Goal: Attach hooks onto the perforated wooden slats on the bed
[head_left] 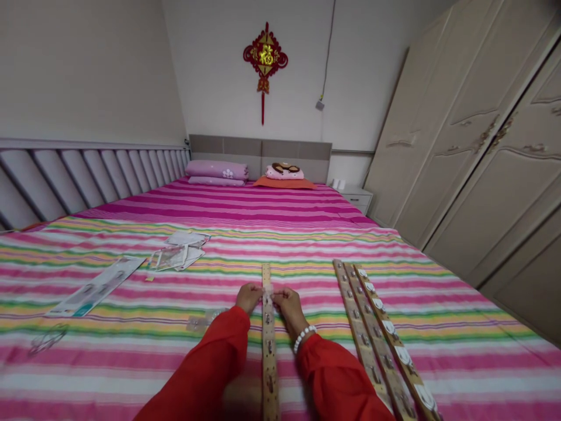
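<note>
A narrow wooden strip (268,333) lies lengthwise on the bed in front of me, with several metal hooks fixed along its nearer part and bare holes at its far end. My left hand (249,297) pinches the left edge of a clear adhesive hook (267,296) on this strip. From the other side, my right hand (288,304) has its thumb and fingertips closed at the hook's right edge. A white bead bracelet circles my right wrist. Beside my left forearm lie more clear adhesive hooks (199,323), partly hidden by the red sleeve.
Three wooden strips with hooks (366,327) lie side by side on the right. On the left are a packaged hook strip (99,287), a pile of clear packets (179,252) and scissors (49,338). A bed rail (94,175) borders the left side; a wardrobe (460,140) stands right.
</note>
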